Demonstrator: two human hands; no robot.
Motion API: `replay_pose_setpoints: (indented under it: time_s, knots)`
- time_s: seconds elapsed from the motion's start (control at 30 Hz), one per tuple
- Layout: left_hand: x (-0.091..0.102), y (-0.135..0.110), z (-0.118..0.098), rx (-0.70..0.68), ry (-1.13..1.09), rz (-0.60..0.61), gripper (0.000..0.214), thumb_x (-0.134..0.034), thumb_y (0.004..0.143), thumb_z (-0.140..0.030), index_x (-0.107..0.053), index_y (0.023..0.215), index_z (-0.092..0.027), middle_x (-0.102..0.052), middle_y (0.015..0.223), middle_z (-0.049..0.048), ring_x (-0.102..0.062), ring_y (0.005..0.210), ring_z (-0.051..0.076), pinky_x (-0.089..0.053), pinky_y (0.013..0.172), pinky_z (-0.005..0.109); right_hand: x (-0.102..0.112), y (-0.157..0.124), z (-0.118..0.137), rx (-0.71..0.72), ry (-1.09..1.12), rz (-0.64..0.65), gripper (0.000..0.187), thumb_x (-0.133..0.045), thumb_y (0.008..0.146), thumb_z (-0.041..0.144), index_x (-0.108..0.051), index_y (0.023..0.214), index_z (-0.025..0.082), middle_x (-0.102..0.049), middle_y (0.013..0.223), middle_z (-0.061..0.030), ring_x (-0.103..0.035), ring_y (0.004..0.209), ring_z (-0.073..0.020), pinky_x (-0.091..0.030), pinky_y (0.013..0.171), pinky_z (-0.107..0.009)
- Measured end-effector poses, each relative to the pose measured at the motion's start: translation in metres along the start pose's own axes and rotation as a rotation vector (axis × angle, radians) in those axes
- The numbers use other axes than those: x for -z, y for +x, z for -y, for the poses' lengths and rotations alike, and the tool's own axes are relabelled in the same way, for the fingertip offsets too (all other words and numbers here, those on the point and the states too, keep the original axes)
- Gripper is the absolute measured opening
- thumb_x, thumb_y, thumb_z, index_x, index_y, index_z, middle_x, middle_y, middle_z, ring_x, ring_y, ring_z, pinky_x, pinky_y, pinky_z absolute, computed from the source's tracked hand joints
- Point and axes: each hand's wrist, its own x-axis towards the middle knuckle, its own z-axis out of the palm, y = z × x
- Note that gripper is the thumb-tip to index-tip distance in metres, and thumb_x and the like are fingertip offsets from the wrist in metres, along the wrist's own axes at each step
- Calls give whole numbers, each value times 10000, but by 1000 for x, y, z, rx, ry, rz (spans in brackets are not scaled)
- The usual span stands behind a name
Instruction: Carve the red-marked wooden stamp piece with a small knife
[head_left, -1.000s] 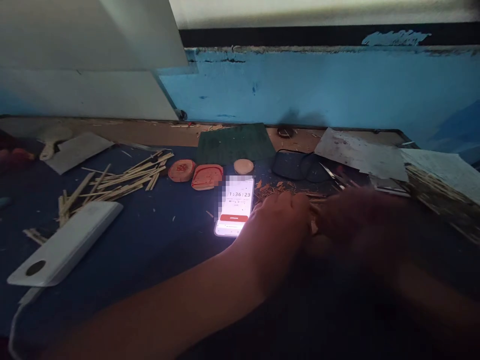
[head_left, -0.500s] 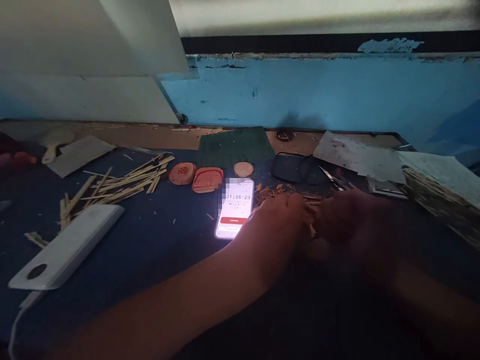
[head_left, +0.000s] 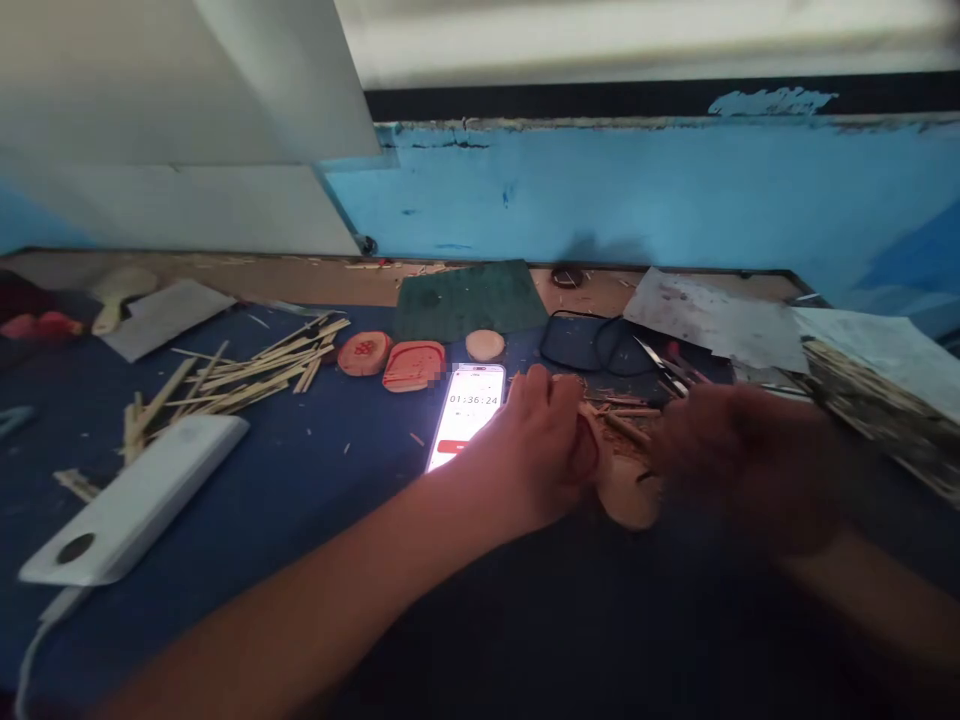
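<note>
My left hand [head_left: 544,445] is closed around a small rounded piece [head_left: 586,448] with a reddish face, just right of the lit phone [head_left: 465,405]. My right hand [head_left: 731,450], smeared by motion, is closed on a thin brown stick-like tool [head_left: 628,431] that points toward that piece. Its tip is too dim to make out. Below and between both hands lies a pale round disc [head_left: 630,495]. Reddish-brown shavings [head_left: 622,400] are scattered behind the hands. Slim metal tools [head_left: 664,365] lie beyond my right hand.
Two red-faced pieces, one round [head_left: 364,354] and one squarish [head_left: 413,367], sit left of a pale disc [head_left: 484,346]. Thin sticks [head_left: 262,365] lie behind a white corded device [head_left: 135,500]. A green sheet [head_left: 472,300] and black cord [head_left: 570,340] lie toward the blue wall [head_left: 600,190].
My left hand has shifted slightly left and tilted, so the reddish face of its piece shows. My right hand has drawn a little apart, and the pale disc between them is clearer.
</note>
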Motion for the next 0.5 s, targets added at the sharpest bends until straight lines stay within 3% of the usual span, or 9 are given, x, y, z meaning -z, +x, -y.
replay_pose_setpoints:
  time_s: [0.1,0.2,0.27,0.37,0.5]
  knots:
    - [6,-3,-1,-69,-121,42,779,-757,705,-245,-479,1431,-204,-463,1361,118,-543,1218,292,-570,990,439,3,-1,1,8,-19,40,478,-590,831,330,-299,473,206,-216,458,12,-214,447,-125,-206,463,-338]
    - [11,-6,-7,-144,-256,116,1032,-757,695,-224,-303,1621,-265,-391,1534,122,-487,1383,309,-520,1108,445,6,-1,2,35,-29,45,481,-596,857,351,-341,475,210,-250,477,11,-233,463,-130,-216,475,-336]
    - [11,-8,-9,-192,-314,170,1088,-732,714,-214,-207,1667,-239,-367,1595,142,-424,1470,327,-475,1170,469,9,-2,1,35,-60,43,463,-603,859,339,-365,483,211,-281,481,9,-253,468,-134,-224,473,-326]
    - [8,-8,-9,-319,-359,172,1021,-691,721,-178,-254,1643,-162,-353,1632,187,-365,1523,356,-413,1226,507,15,-4,-2,29,-117,25,438,-581,878,311,-403,489,215,-351,479,-1,-311,469,-149,-288,475,-322]
    - [9,-6,-10,-366,-400,152,609,-654,799,-178,-542,1398,-202,-563,1426,149,-547,1343,325,-496,1124,489,21,-7,-6,61,-199,54,453,-538,942,322,-441,509,227,-407,499,-9,-368,483,-170,-337,483,-330]
